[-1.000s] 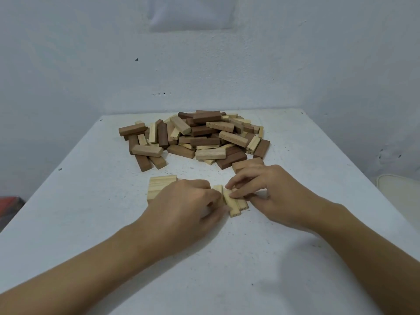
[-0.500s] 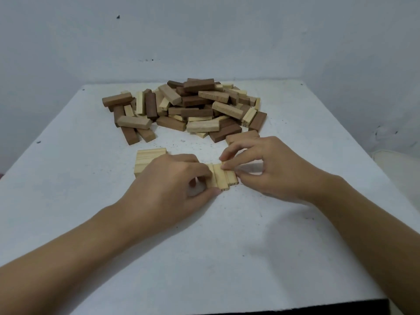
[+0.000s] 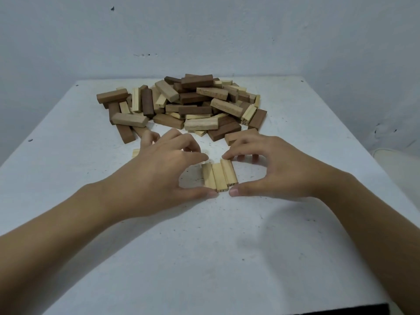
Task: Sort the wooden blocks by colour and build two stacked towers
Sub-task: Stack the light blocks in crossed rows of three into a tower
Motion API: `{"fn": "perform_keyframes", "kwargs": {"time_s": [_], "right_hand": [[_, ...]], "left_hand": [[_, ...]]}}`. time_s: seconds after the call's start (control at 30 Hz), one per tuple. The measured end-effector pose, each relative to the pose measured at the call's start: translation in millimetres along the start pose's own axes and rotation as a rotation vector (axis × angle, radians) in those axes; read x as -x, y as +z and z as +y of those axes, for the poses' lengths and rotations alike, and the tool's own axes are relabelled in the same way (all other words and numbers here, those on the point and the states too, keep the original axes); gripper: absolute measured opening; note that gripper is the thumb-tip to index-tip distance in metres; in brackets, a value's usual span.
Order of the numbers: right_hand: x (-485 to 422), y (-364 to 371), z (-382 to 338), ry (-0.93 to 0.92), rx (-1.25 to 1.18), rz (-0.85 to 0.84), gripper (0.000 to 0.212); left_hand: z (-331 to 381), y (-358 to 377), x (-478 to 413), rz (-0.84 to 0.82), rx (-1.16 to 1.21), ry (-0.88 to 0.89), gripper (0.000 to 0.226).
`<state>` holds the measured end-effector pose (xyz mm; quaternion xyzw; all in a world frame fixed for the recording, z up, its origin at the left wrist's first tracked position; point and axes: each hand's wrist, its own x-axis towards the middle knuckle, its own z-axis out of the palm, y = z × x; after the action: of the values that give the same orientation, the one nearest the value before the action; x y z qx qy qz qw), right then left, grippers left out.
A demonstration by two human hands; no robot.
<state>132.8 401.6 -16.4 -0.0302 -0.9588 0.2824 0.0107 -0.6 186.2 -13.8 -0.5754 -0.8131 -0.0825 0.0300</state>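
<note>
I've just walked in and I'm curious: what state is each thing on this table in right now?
row of light blocks: three, lying flat, side by side, touching.
left hand: thumb and forefinger pinch the row's ends.
right hand: thumb and forefinger pinch the row's ends from the other side.
block pile: loose, dark and light mixed, unsorted.
light wood behind the left hand: mostly hidden.

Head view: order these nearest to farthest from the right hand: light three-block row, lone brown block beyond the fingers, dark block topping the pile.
1. light three-block row: pinched by the right hand, on its left side.
2. lone brown block: just beyond its fingers.
3. dark block topping the pile: far back and to the left.
</note>
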Motion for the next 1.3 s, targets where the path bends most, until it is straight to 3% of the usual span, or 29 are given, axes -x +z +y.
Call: {"fn": "perform_keyframes", "kwargs": {"time_s": [0.5, 0.73, 0.97, 1.07, 1.3], "right_hand": [[-2.6, 5.6, -1.6, 0.002, -0.141, -0.020, 0.049], [-3.2, 8.0, -1.0, -0.037, -0.059, -0.011, 0.047], [-4.2, 8.4, 0.2, -0.064, -0.097, -0.041, 0.044], [-3.7, 12.0, -4.9, -0.125, -0.194, 0.027, 0.034], [-28.1, 18.7, -35.4, -0.264, -0.185, 0.216, 0.048]], "left_hand": [[5.8, 1.6, -11.3, -0.114, 0.023, -0.087, 0.080], [11.3, 5.0, -13.9, -0.090, 0.062, -0.081, 0.072], [6.9, 3.5, -13.8, -0.071, 0.059, -0.035, 0.079], [6.0, -1.0, -8.1, -0.012, 0.017, 0.022, 0.072], [-28.7, -38.9, 13.4, 0.090, 0.049, 0.035, 0.059]]}}
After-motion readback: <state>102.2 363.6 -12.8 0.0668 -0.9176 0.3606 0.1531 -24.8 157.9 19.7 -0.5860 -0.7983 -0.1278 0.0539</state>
